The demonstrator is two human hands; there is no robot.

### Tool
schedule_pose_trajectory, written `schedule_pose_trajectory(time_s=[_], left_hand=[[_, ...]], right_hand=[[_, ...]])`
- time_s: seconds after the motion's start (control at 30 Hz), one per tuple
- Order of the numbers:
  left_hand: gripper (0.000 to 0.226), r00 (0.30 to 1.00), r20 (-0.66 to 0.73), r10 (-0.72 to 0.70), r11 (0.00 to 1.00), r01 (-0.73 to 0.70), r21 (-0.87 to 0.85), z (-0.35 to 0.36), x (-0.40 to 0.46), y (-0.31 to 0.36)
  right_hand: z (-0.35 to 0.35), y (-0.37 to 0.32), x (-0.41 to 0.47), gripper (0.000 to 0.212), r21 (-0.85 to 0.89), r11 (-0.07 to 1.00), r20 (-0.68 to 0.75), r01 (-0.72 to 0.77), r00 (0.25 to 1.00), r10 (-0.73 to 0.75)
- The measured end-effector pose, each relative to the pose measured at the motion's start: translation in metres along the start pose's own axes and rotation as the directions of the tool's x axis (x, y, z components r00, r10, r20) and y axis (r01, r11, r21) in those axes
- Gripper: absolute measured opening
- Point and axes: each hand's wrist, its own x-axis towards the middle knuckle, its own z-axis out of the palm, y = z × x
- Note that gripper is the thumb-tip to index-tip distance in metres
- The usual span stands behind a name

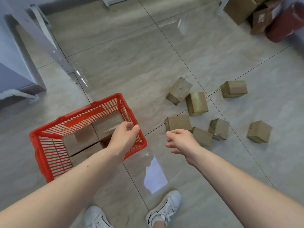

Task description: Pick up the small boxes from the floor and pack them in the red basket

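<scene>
The left hand (pixel 124 136) reaches out from the lower left over the near right corner of the red basket (pixel 49 142), its fingers loosely curled with the thumb close to the fingertips and nothing held between them. The right hand (pixel 181 139) stretches forward over the floor (pixel 131 63) just right of the basket, fingers spread and relaxed, empty, its knuckles pointing toward two o'clock where the loose boxes lie. The basket sits on the tiles at about ten o'clock from the person's feet, and at least three brown boxes (pixel 82 139) are packed flat inside it, side by side on the bottom; the left wrist hides part of the one nearest the corner. Seven small boxes are scattered on the floor from one to three o'clock: one box (pixel 178 123) lies just beyond the right hand's fingertips, another (pixel 202 137) is partly hidden behind that hand, a taped one (pixel 219 129) stands tilted just beside it, two more (pixel 196 103) touch each other farther out, and two lie apart to the right (pixel 259 131). Two white shoes (pixel 164 208) stand at six o'clock. Larger cartons (pixel 240 9) and a dark red roll (pixel 283 23) sit at the far upper right, and a pale metal frame (pixel 49 38) runs along the upper left.
</scene>
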Motion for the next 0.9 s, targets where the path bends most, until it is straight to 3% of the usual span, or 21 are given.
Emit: schedule_pose_trajectory(time_s=[0.23, 0.43, 0.9], left_hand=[[0.042, 1.000, -0.003, -0.010, 1.000, 0.010, 0.000, 0.084, 0.004, 0.051], [0.039, 1.000, 0.008, 0.012, 1.000, -0.012, 0.018, 0.135, 0.018, 0.091], [0.032, 0.999, 0.044, -0.017, 1.000, 0.016, 0.027, 0.182, 0.126, 0.182]], right_hand=[[-0.108, 0.020, 0.032, 0.025, -0.017, 1.000, -0.010, -0.015, 1.000, 0.015], [-0.183, 0.027, 0.064, 0.015, 0.016, 0.999, -0.080, -0.033, 0.996, 0.034], [-0.260, -0.044, 0.167, 0.015, 0.121, 0.992, -0.141, -0.046, 0.988, 0.063]])
